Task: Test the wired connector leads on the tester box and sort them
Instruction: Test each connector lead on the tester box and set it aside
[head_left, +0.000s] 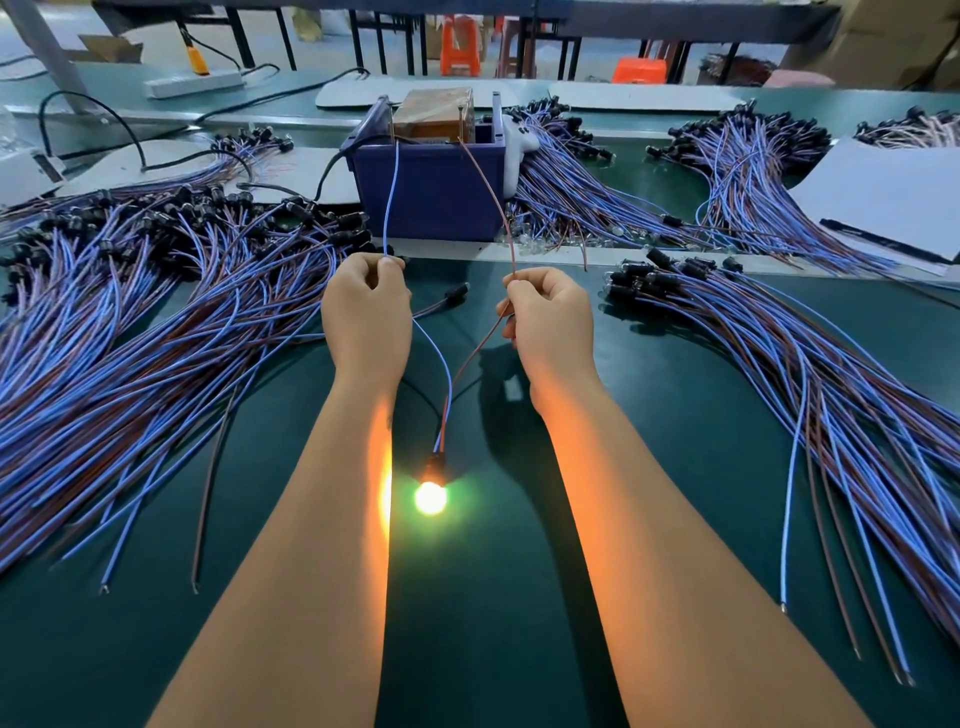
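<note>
Between my forearms, low on the green surface (519, 597), the lead's lamp (430, 497) glows bright, so I judge this is the test step and the piece passes. My left hand (367, 317) has its grip pinched on the blue wire (390, 208), my right hand (549, 322) on the brown wire (498, 208), both running up to the tester box (431, 197). Next I should lift the ends away and lay this lead on one heap; which pile (779, 338) takes good ones I cannot tell.
</note>
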